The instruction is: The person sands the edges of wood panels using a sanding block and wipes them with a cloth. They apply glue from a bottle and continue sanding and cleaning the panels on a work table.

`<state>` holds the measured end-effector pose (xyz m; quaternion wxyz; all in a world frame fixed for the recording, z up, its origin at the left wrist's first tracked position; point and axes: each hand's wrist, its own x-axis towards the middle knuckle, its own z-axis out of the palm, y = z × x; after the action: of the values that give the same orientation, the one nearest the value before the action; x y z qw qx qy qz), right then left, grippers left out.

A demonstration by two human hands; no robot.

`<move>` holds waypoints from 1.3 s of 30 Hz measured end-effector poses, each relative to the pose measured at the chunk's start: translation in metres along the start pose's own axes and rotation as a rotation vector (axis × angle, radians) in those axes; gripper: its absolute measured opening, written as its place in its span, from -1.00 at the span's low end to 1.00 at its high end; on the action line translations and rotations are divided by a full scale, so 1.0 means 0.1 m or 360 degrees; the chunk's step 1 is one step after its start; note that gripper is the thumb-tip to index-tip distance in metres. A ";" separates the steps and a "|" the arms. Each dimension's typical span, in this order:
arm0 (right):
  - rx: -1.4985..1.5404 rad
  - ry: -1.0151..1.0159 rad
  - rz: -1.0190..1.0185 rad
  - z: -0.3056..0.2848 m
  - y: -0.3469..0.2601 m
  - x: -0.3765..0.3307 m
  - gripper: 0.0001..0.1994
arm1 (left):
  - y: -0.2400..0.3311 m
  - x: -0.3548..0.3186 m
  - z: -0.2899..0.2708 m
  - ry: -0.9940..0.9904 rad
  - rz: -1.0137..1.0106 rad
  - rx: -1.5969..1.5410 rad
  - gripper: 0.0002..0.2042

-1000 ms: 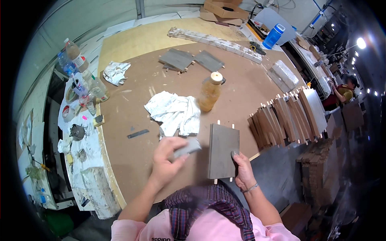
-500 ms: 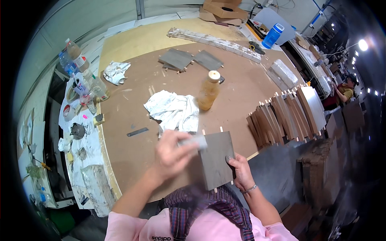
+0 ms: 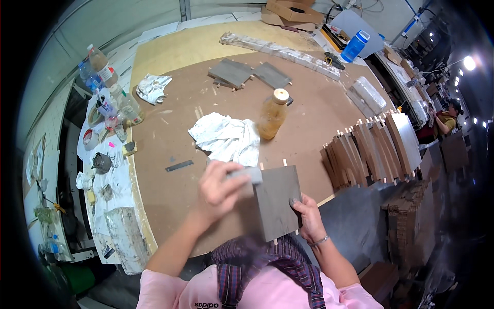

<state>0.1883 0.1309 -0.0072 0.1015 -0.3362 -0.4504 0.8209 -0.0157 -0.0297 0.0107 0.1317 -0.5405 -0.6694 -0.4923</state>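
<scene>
Left hand [image 3: 218, 191]: fingers curled around a small grey block [image 3: 251, 175], held at the upper left corner of a grey panel [image 3: 280, 206]; whether block and panel touch cannot be confirmed. Right hand [image 3: 310, 219]: gripping the panel by its right side, thumb on the face. The panel is held tilted over the near edge of the brown-topped counter [image 3: 162, 131] — light wooden pegs project from its top and bottom edges.

Just beyond the left hand lies a crumpled white cloth [image 3: 226, 139], with a dark flat strip [image 3: 179, 166] to its left and an amber-filled bottle [image 3: 272, 118] standing at its right. To the right, a row of pegged panels [image 3: 363, 149] leans together. Farther back — flat grey panels [image 3: 272, 75], then a long stained bar [image 3: 278, 54] and a blue bottle [image 3: 355, 47].
</scene>
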 end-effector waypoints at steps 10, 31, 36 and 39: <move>-0.0198 0.0111 -0.0104 0.03 0.00 0.00 -0.71 | -0.09 -0.05 -0.05 -0.0003 -0.0080 0.0176 -0.74; -0.0262 0.0275 -0.0393 0.07 0.07 0.07 -0.76 | -0.72 -0.10 0.30 -0.0214 -0.0461 0.0828 -0.54; -0.0263 0.0342 -0.0420 0.07 0.03 0.03 -0.74 | -1.25 -0.13 0.80 -0.0691 -0.0681 0.0812 -0.38; -0.0251 0.0430 -0.0494 -0.03 0.00 0.00 -0.77 | -1.18 -0.04 0.74 -0.0458 -0.0708 0.0684 -0.44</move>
<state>0.1901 0.1329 -0.0085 0.2592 -0.3767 -0.5420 0.7051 -0.0885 0.0349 -0.0887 0.0362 -0.4052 -0.8710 -0.2754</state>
